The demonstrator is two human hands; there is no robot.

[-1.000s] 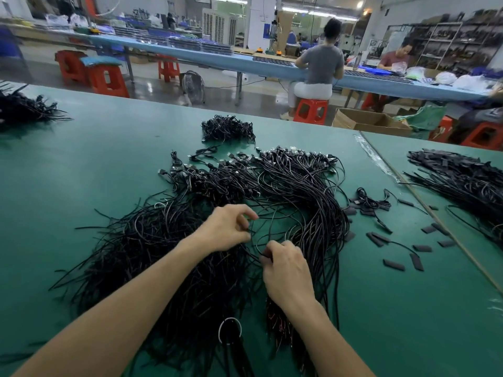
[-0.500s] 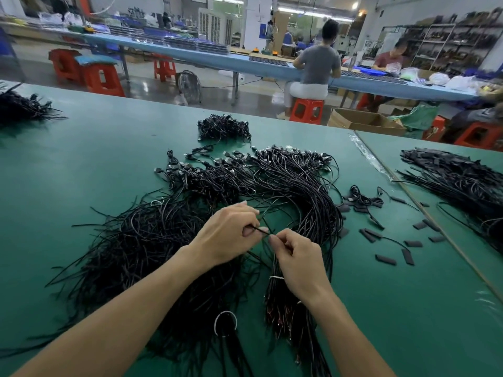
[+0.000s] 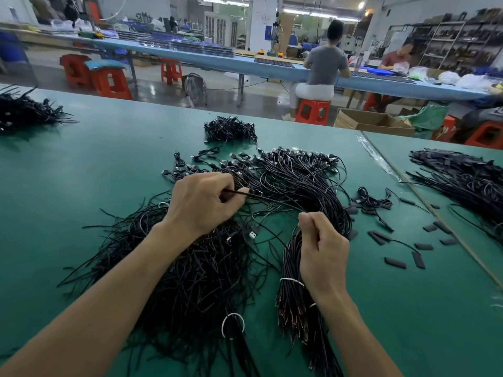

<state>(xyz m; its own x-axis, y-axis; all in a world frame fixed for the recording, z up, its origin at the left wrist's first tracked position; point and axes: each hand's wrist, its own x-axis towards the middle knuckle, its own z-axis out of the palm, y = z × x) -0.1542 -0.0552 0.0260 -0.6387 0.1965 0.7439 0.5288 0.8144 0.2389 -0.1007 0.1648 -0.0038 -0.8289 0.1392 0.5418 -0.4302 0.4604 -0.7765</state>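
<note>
Cables in black heaps cover the middle of the green table [image 3: 81, 164]. The left hand [image 3: 201, 205] hovers over them with its fingers curled, thumb and forefinger pinching 1 thin black cable [image 3: 254, 196] that runs off to the right across the pile. The right hand [image 3: 322, 248] is apart from it and nearer the viewer, fingers curled into the palm and thumb pressed against the forefinger. Whether a wire is nipped there I cannot tell.

Under the left forearm lies a loose heap [image 3: 190, 268] of cable ends, with a white ring tie [image 3: 232, 323] at its near end. Just beside the right wrist runs a tied bundle [image 3: 291, 303] with a white band round it. A silver USB plug [image 3: 253, 235] lies between the 2 hands.

Right of the bundle, short black sleeves [image 3: 394, 262] are scattered on the table. A smaller clump [image 3: 230, 129] sits farther back, a long pile [image 3: 462, 175] lies at the right and another pile [image 3: 21, 112] at the far left. Beyond, a person in a grey shirt [image 3: 325, 63] sits on a red stool [image 3: 313, 111] at a long blue table.
</note>
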